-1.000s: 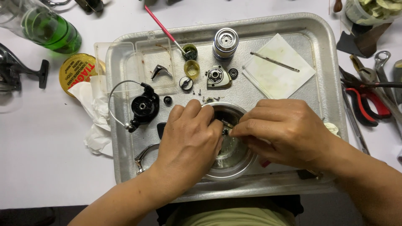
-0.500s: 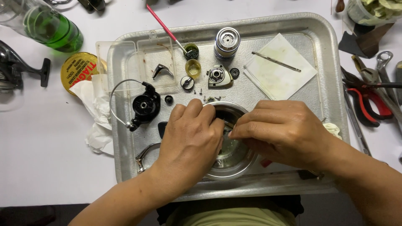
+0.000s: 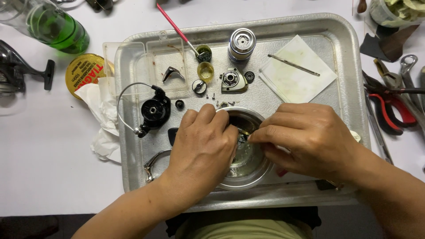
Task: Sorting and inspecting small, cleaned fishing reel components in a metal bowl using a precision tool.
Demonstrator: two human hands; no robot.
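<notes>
a person's two bare hands meet over a round shiny steel bowl (image 3: pixel 248 175) that sits near the front edge of a dented silver metal tray (image 3: pixel 345 57). the left hand (image 3: pixel 201 146) curls down over the bowl's left rim, fingers bent and closed around a small dark metal part (image 3: pixel 241 138), mostly hidden. the right hand (image 3: pixel 310 137) comes from the right, thumb and forefinger pinched together on a thin brass-coloured piece at that same part; its other fingers are folded loosely.

the fishing reel looks well taken apart: a black rotor with its wire bail arm (image 3: pixel 152 110) lies toward the tray's left edge, a silver ribbed spool (image 3: pixel 241 44) stands near the back edge, and a grey side plate (image 3: pixel 233 80), small screws and a brass cup (image 3: pixel 205 71) lie between them. the part in the bowl seems to be mid-clean, with everything waiting to go back together.

a red-handled brush (image 3: pixel 177 30) rests in a small pot at the back, a stained white paper square (image 3: pixel 301 71) lies toward the back right corner. off the tray, a green glass bottle (image 3: pixel 53 27) and a yellow tin (image 3: pixel 85 73) sit to the left, red-handled pliers (image 3: pixel 389 110) to the right.
</notes>
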